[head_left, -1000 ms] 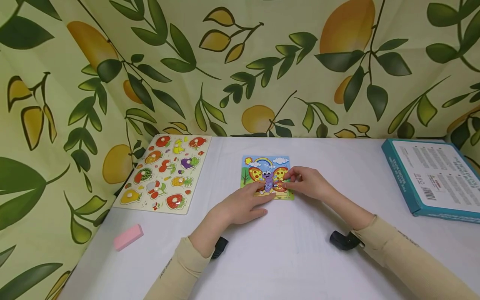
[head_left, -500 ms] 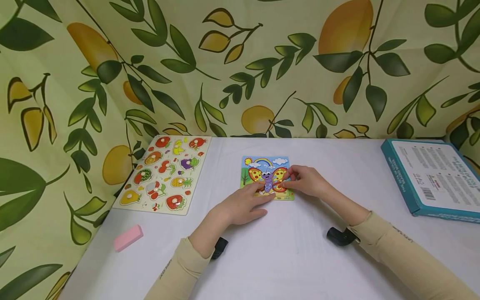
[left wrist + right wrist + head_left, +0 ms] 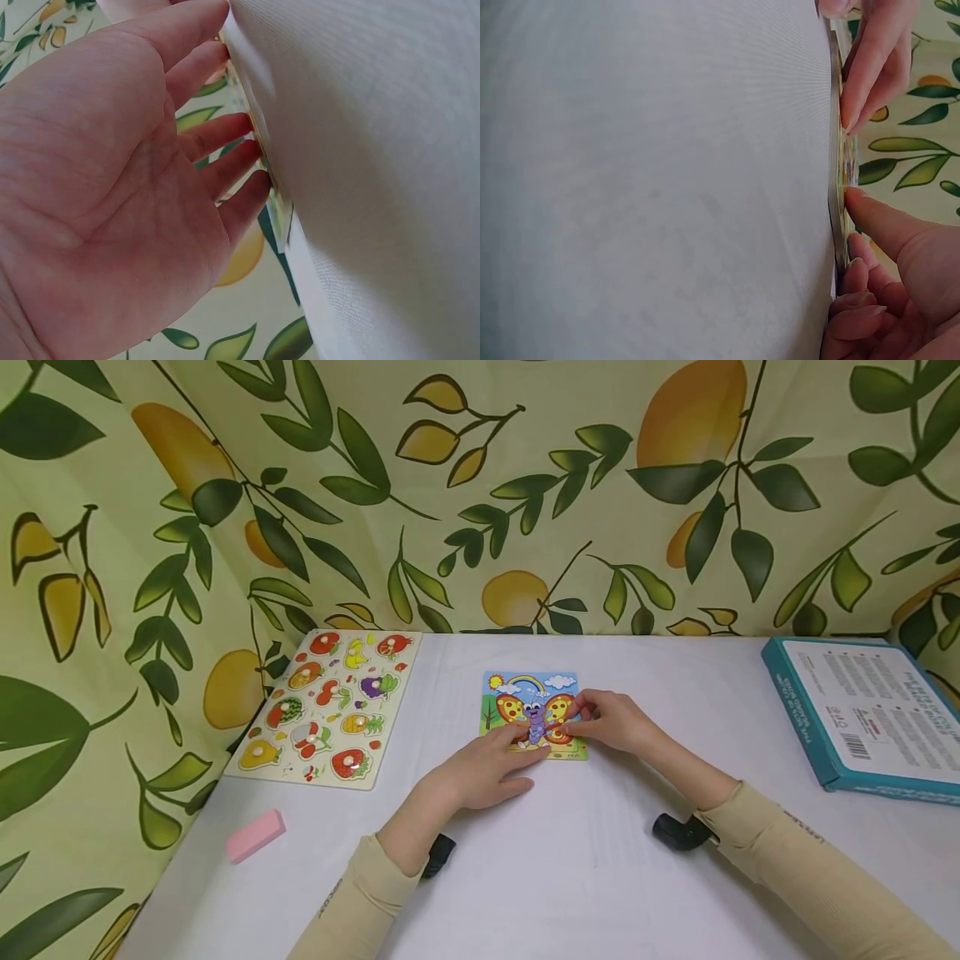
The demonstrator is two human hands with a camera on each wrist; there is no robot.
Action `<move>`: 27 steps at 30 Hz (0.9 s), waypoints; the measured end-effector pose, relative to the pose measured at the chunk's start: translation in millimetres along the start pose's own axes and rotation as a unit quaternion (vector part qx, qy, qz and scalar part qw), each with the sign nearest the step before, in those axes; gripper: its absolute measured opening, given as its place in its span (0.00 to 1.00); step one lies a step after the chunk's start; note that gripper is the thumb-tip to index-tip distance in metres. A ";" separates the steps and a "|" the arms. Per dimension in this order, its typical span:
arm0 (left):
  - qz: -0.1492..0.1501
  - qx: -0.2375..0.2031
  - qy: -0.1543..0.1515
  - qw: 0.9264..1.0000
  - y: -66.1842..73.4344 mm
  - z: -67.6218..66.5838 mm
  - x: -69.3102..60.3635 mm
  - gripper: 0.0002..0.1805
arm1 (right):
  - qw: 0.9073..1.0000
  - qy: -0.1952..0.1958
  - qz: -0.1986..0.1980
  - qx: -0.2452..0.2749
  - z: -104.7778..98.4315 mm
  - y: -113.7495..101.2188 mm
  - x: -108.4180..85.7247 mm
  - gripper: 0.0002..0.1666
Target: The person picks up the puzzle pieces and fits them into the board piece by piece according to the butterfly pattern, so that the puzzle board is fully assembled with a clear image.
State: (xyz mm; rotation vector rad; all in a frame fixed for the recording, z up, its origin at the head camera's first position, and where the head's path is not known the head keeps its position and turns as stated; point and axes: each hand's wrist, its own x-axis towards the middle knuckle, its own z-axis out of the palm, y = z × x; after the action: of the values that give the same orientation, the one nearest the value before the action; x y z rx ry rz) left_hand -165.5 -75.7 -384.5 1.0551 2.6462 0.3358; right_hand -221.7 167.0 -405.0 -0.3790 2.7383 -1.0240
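Note:
A small square butterfly puzzle [image 3: 530, 688] lies on the white table in the head view. My left hand [image 3: 483, 768] rests its fingertips on the lower left part of the picture, fingers fairly straight. At the right edge, my right hand [image 3: 613, 724] bends its thumb and forefinger onto a puzzle piece [image 3: 557, 736] of the lower right wing. From the right wrist view, the right thumb [image 3: 881, 217] presses the face of the thin puzzle, while the other fingers curl by its edge. The fingertips partly hide the butterfly's lower wings.
A fruit peg puzzle board [image 3: 318, 714] lies at the back left. In front of it is a pink block [image 3: 256, 836]. A blue and white box [image 3: 870, 718] stands at the right. Patterned cloth [image 3: 480, 502] hangs behind the table.
My right thumb and forefinger have shifted slightly left over the lower right wing, and the right sleeve followed. The left hand has stayed in place.

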 end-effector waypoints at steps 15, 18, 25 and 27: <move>0.001 -0.003 0.001 1.000 0.2 0.2 -1.0 0.28 | 1.000 0.001 0.010 -0.023 -0.2 -2.5 4.2 0.16; 0.000 -0.002 0.000 1.000 0.2 0.5 -0.8 0.28 | 1.000 -0.008 0.009 -0.020 -1.2 -1.8 5.0 0.16; -0.008 -0.006 -0.006 1.000 0.7 0.4 -1.0 0.28 | 0.997 -0.070 -0.017 0.024 -6.9 8.0 1.3 0.18; -0.011 -0.005 -0.008 1.000 0.9 0.2 -1.4 0.28 | 0.996 -0.081 -0.029 0.034 -8.5 9.1 -1.1 0.19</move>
State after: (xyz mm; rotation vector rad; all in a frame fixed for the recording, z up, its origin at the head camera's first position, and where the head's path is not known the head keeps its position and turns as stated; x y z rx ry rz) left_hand -163.8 -76.0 -384.2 1.0199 2.6373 0.3353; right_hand -224.5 179.2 -404.7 -0.5093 2.5547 -1.0489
